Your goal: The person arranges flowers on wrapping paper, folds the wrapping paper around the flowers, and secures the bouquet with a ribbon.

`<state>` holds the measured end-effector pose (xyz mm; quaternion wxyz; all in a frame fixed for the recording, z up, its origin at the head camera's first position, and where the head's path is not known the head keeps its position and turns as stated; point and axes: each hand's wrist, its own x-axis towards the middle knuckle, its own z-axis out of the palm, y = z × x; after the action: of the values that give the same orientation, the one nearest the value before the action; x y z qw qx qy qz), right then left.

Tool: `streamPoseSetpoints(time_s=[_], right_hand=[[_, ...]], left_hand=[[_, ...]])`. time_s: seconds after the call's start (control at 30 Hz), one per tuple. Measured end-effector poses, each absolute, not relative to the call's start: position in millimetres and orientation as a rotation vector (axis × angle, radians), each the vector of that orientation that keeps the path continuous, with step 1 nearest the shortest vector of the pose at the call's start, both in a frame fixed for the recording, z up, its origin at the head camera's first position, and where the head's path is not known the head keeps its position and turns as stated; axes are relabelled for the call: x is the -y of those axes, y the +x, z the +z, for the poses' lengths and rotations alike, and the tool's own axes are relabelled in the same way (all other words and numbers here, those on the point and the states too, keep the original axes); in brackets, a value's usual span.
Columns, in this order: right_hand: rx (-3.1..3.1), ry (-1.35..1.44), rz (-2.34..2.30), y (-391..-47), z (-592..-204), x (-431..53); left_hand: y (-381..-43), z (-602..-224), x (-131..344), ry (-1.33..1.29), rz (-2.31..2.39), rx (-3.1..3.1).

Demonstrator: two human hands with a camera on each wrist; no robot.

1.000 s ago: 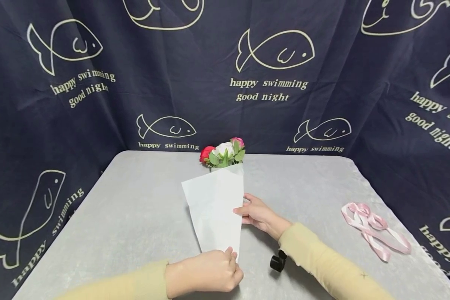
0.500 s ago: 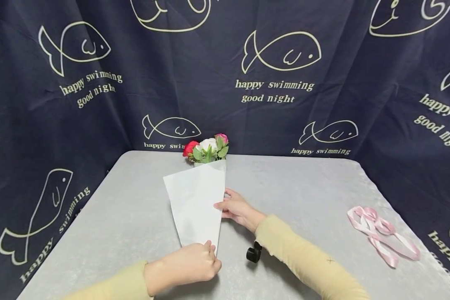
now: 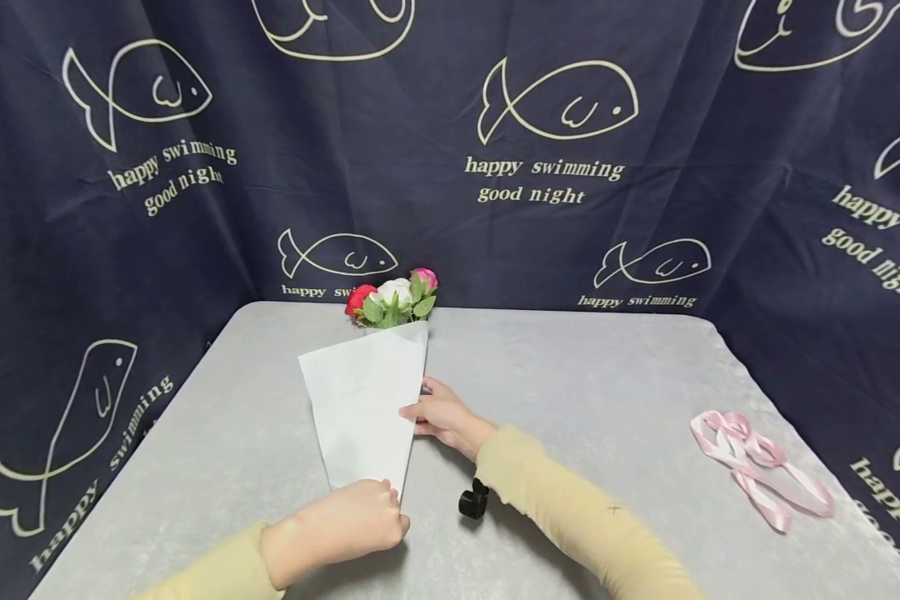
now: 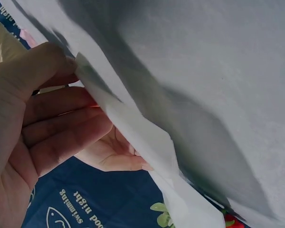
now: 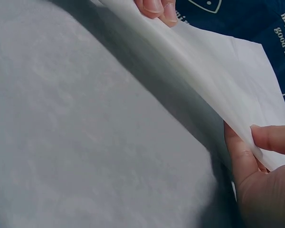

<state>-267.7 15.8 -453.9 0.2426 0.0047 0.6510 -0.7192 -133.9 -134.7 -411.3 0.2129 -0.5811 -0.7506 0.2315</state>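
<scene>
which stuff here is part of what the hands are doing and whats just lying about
In the job:
white paper, gripped by the left hand and right hand
flowers, showing past its far edge

Lying about, it seems:
pink ribbon, untouched off to the right (may belong too)

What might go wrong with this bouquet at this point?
The white wrapping paper might spring open if the right hand lets go of its side edge; the pink ribbon lies apart on the table.

The flowers poke out past the paper's top, so they might slip; their stems are hidden.

The left hand pinches the narrow lower end, which might crease.
</scene>
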Motion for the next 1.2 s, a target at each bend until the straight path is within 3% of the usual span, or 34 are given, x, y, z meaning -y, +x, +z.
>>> streamPoseSetpoints(time_s=[0.33,0.6,0.7,0.83,1.0,1.2], right_hand=[[-1.891,-0.022,-1.877,-267.1,-460.6,-5.1],[-2.179,-0.175,-1.672,-263.2,-436.0,-18.3],[-2.452,-0.417,-1.47,-257.3,-427.7,-26.6],[-2.766,-0.957,-1.043,-236.4,-422.4,-33.7],[-2.64,-1.64,-0.517,-207.6,-426.2,-36.6],[-2.518,-1.917,-0.13,-197.0,-437.0,-40.9]], left_hand=[[-135.0,-421.6,146.1,-1.648,0.527,2.182],[-135.8,-422.3,148.3,-1.64,0.522,2.17],[-136.8,-422.4,148.8,-1.637,0.521,2.189],[-138.0,-422.5,150.1,-1.638,0.461,2.222],[-141.0,-423.4,151.6,-1.653,0.363,2.272],[-145.7,-421.2,153.3,-1.697,0.238,2.383]])
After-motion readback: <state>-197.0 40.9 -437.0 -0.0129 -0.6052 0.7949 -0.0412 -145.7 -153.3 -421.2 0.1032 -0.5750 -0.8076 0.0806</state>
